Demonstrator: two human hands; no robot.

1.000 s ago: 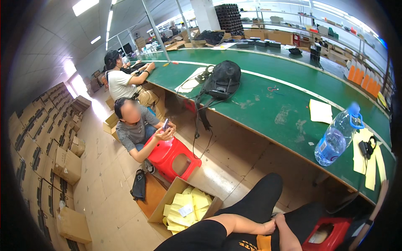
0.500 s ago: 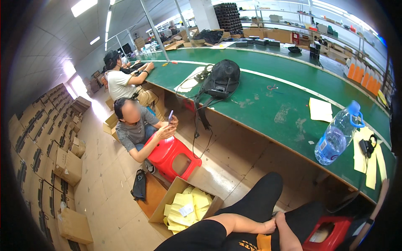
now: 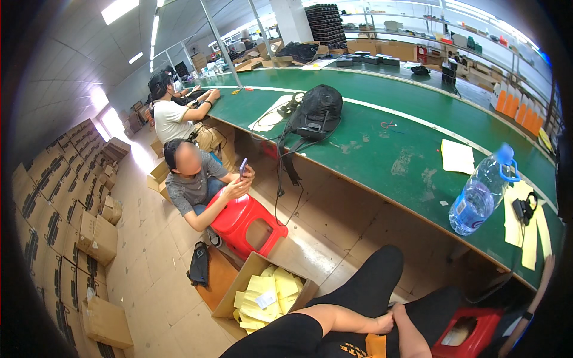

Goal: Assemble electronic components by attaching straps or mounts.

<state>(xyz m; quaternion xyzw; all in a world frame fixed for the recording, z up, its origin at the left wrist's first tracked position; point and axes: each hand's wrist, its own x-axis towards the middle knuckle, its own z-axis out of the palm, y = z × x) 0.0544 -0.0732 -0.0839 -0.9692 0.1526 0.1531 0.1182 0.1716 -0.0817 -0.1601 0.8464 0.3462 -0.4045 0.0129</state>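
My left hand (image 3: 384,323) and my right hand (image 3: 399,311) meet in my lap, touching, between my black-clad knees. Fingers look curled in on both; whatever they hold, if anything, is hidden. An orange patch (image 3: 376,345) shows on the dark clothing just below them. Left of my leg on the floor stands an open cardboard box (image 3: 229,296) of flat yellow paper pieces (image 3: 265,298). On the green table (image 3: 382,155) ahead, a large clear bottle (image 3: 474,200) with a blue cap and handle stands near the edge, partly filled.
A black cap (image 3: 322,107) with a device and dangling cables lies on the table. One person (image 3: 191,185) crouches behind a red stool (image 3: 236,221), holding a phone (image 3: 243,167); another (image 3: 173,119) sits at the table. Cartons (image 3: 54,209) are stacked left. Another red stool (image 3: 474,334) is at lower right.
The seated person at the table has shifted their head slightly. My hands, the bottle and the box stay where they were.
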